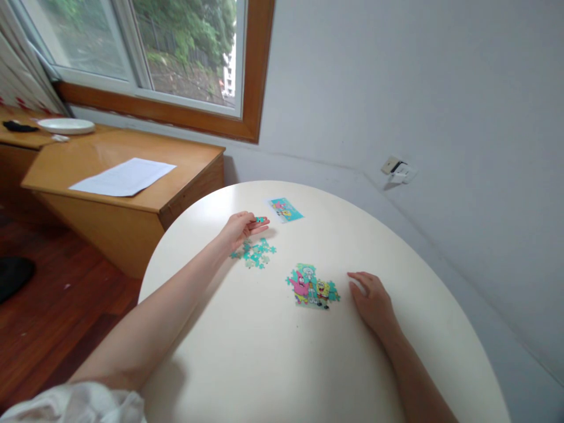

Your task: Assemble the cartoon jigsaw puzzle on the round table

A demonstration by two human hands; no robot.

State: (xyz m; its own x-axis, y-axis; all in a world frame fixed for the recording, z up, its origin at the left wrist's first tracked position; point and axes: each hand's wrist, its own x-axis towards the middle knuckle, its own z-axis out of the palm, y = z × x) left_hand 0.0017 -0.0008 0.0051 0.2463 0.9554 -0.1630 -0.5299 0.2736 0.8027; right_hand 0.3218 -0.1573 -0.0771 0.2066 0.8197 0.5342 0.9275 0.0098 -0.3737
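Between thumb and fingers, my left hand (pixel 247 228) holds a small teal puzzle piece (pixel 260 220) above the table. Just below that hand lies a pile of loose teal puzzle pieces (pixel 255 254). Nearer to me is a partly joined puzzle (pixel 312 286) with a pink starfish, a grey-green figure and a yellow square figure; its outline is uneven. My right hand (pixel 372 299) rests on the table to the right of the joined puzzle, apart from it, fingers spread and holding nothing. Beyond the pile lies a picture card (pixel 286 210) with similar cartoon figures.
All of this is on a round white table (pixel 352 364). To the left, a wooden cabinet (pixel 189 158) bears a paper sheet (pixel 126 176) and a white plate (pixel 66 126). A wall socket with a plug (pixel 399 169) is at the right, and a window (pixel 145 53) behind.
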